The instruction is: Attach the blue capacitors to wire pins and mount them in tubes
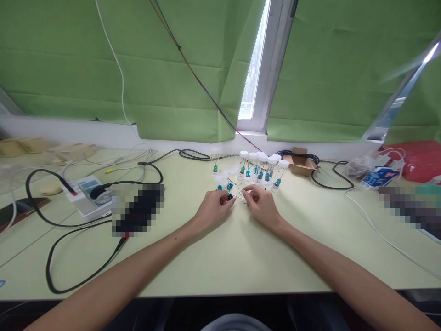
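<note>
My left hand [215, 207] is closed in a pinch on a small dark piece with a thin metal rod [230, 196]. The rod points right toward my right hand [262, 204], whose thumb and fingers are also pinched together. Whatever lies between those fingertips is too small to make out. Just beyond my left fingers are small blue pieces [229, 186] with thin metal pins. Behind both hands stand several clear vials with white caps [262, 171], holding blue or green pieces on thin rods. A vial with a green piece [215, 169] stands to their left.
An open cardboard box [303, 166] is behind the vials on the right. At left lie a white power strip [91, 197], black cables [57, 276] and a blurred-out dark object [139, 211]. A blue-and-white packet [379, 177] and red bag [420, 161] are at far right.
</note>
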A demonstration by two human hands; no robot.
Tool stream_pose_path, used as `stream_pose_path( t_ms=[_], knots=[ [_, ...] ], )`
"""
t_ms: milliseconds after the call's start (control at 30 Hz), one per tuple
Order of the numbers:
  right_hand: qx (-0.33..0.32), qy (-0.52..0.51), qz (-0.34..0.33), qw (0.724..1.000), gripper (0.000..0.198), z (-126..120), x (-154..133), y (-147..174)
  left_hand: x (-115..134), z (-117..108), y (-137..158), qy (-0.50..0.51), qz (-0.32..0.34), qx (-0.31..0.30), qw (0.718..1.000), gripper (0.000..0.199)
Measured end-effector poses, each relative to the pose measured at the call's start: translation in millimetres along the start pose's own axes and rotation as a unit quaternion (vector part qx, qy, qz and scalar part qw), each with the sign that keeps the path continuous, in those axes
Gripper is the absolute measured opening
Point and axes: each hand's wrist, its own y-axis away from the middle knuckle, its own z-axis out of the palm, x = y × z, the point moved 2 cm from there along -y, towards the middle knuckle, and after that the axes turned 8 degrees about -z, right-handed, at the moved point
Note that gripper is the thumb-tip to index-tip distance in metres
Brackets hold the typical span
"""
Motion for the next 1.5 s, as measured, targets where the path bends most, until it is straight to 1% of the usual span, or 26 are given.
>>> stream_pose_path(
  t_ms=[133, 333, 500, 700, 833, 967, 1067, 1133, 1233, 1333, 1500],
  knots=[
    [0.021, -0.011, 0.009, 1.000, 0.022, -3, 4, -2, -3, 5, 0, -0.037, 0.023, -0.027, 0.999, 0.037],
    [0.012, -0.020, 0.006, 1.000, 0.028, -2, 4, -1, -3, 7, 0, -0.052, 0.044, -0.053, 0.996, 0.033],
    [-0.006, -0.016, -0.018, 1.000, 0.031, 1, 4, 0, -3, 7, 1, -0.041, 0.032, -0.063, 0.997, 0.029],
    [-0.020, -0.009, -0.021, 1.000, 0.031, 3, 5, 1, -3, 7, 1, -0.022, 0.018, -0.071, 0.997, 0.026],
    [-0.019, -0.015, -0.020, 0.999, 0.031, 3, 5, 1, -1, 4, 1, -0.007, -0.006, -0.071, 0.997, 0.033],
    [-0.012, -0.026, -0.018, 0.999, 0.031, 3, 5, 1, 4, -1, 1, 0.001, -0.018, -0.060, 0.998, 0.046],
    [-0.004, -0.032, -0.015, 0.999, 0.029, 2, 4, 1, 9, -7, 1, 0.012, -0.017, -0.040, 0.999, 0.045],
    [0.004, -0.030, -0.010, 1.000, 0.027, 2, 5, 0, 10, -11, 1, 0.026, -0.015, -0.015, 0.999, 0.045],
    [0.022, -0.012, -0.007, 1.000, 0.024, 0, 6, 0, 9, -17, -1, 0.047, -0.010, 0.042, 0.998, 0.049],
    [0.037, 0.014, -0.005, 0.999, 0.021, -2, 6, -1, 3, -19, -5, 0.038, -0.001, 0.078, 0.996, 0.040],
    [0.039, 0.062, -0.008, 0.997, 0.017, -4, 10, -3, -7, -17, -10, 0.025, -0.010, 0.074, 0.997, 0.024]
  ],
)
